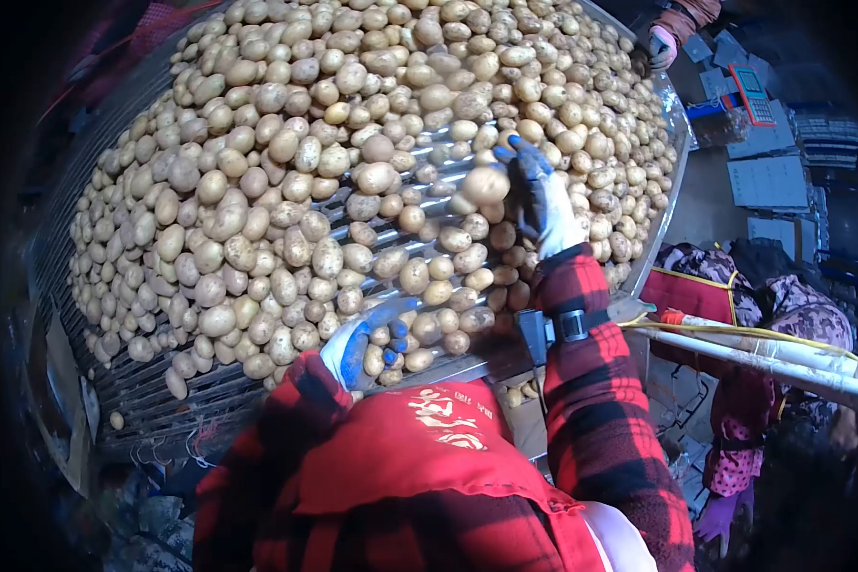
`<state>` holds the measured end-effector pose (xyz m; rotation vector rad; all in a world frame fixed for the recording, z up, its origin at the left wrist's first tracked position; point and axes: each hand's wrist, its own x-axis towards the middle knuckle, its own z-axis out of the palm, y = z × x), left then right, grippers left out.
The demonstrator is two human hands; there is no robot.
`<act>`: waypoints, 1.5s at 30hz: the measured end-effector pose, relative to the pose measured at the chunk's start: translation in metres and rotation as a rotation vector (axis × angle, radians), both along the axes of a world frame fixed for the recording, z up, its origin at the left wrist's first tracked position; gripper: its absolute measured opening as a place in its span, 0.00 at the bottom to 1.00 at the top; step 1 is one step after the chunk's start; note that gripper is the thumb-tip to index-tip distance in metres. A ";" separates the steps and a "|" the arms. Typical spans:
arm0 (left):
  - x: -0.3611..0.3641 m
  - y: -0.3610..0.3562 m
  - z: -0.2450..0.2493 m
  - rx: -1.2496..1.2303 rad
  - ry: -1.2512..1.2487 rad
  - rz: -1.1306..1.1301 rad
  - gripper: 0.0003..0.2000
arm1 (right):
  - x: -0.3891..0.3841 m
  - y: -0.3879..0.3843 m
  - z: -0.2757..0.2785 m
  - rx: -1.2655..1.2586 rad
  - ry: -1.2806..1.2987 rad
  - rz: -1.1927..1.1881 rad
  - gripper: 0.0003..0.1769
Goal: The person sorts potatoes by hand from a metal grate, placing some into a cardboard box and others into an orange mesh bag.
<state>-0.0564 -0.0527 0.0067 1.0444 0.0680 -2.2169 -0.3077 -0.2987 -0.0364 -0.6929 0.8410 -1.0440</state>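
A broad heap of potatoes (pixel 229 219) covers a slatted metal sorting table (pixel 143 391). Near the table's front edge, my left hand (pixel 351 353), in a white and blue glove, curls its blue fingertips round a small potato (pixel 374 360); its thumb stretches out over the heap. Farther forward and to the right, my right hand (pixel 541 195) is in a similar glove, its fingers apart and pointing away from me. Just left of its palm is a larger, blurred potato (pixel 486 186). Between the hands, bare slats (pixel 439 153) show through the thinner layer of potatoes.
At the top right, another person's gloved hand (pixel 663 46) rests by the table rim. White pipes (pixel 763 357) jut in from the right, in front of a person in a patterned jacket (pixel 801 305). Flat boxes (pixel 767 181) and an orange-framed device (pixel 753 93) lie beyond the rim.
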 end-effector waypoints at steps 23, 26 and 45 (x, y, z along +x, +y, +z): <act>0.054 0.042 -0.018 0.071 0.038 0.304 0.19 | -0.014 0.117 0.052 0.303 -0.130 0.264 0.26; 0.054 0.029 0.000 0.133 -0.003 0.294 0.20 | -0.102 0.166 0.077 0.302 0.103 0.343 0.31; 0.045 0.049 -0.014 -0.032 0.263 0.121 0.24 | 0.137 0.027 -0.036 -1.032 1.477 0.123 0.21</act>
